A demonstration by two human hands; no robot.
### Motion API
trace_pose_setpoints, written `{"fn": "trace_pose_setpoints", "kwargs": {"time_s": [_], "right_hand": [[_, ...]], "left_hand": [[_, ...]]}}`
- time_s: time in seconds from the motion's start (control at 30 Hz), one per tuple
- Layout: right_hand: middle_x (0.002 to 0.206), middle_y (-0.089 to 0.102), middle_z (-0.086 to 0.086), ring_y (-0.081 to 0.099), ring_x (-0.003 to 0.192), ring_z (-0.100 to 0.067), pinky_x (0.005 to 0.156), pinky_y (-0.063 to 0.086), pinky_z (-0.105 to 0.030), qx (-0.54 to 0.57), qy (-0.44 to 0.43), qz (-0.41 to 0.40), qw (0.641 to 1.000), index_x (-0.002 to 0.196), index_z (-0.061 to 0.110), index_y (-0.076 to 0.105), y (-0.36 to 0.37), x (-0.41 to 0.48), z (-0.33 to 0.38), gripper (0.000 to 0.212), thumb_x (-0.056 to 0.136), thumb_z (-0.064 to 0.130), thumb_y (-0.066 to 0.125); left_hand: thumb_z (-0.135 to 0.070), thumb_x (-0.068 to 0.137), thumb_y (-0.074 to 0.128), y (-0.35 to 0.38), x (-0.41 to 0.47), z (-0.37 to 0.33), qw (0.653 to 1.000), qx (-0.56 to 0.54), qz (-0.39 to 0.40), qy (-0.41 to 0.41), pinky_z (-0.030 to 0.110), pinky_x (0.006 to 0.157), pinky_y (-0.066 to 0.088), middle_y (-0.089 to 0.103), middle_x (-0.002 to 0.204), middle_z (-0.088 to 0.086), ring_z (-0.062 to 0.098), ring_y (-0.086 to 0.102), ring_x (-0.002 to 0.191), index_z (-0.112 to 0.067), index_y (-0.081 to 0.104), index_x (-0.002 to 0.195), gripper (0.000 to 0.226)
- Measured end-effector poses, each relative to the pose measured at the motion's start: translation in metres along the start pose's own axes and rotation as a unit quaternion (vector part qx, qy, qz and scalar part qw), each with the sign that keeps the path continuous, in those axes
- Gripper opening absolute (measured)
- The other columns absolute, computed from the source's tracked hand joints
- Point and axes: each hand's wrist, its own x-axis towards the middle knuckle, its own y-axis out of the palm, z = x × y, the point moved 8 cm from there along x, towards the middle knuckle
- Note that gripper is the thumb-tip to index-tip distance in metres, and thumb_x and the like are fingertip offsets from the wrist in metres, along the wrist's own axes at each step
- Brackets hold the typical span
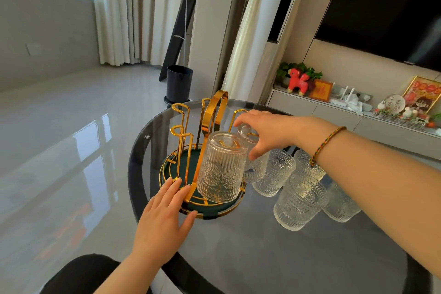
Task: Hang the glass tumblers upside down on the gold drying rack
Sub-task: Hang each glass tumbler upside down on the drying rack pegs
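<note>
The gold drying rack (181,126) with a dark green round base stands on the round glass table (238,246). One embossed glass tumbler (220,167) hangs upside down on a front prong. My right hand (262,133) grips the base of a second inverted tumbler (255,169) at the rack's right side. My left hand (164,217) lies flat, fingers spread, on the rack's front rim. Several more tumblers (298,200) stand upright on the table to the right.
The table's left edge is close to the rack. A black bin (179,83) stands on the glossy floor beyond. A low cabinet (334,112) with ornaments runs along the right wall under a dark screen.
</note>
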Motion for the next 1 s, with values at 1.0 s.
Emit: {"fn": "trace_pose_setpoints", "kwargs": {"time_s": [1.0], "right_hand": [[0.145,0.027,0.000,0.019,0.133,-0.019,0.106,0.021,-0.032,0.127,0.048,-0.140,0.981,0.134,0.026,0.025,0.002,-0.073,-0.028,0.079,0.069,0.034,0.069]], "left_hand": [[-0.041,0.085,0.051,-0.014,-0.026,-0.022,1.000,-0.010,0.014,-0.005,0.043,0.111,0.018,0.036,0.144,0.007,0.025,0.025,0.136,-0.020,0.041,0.128,0.049]]}}
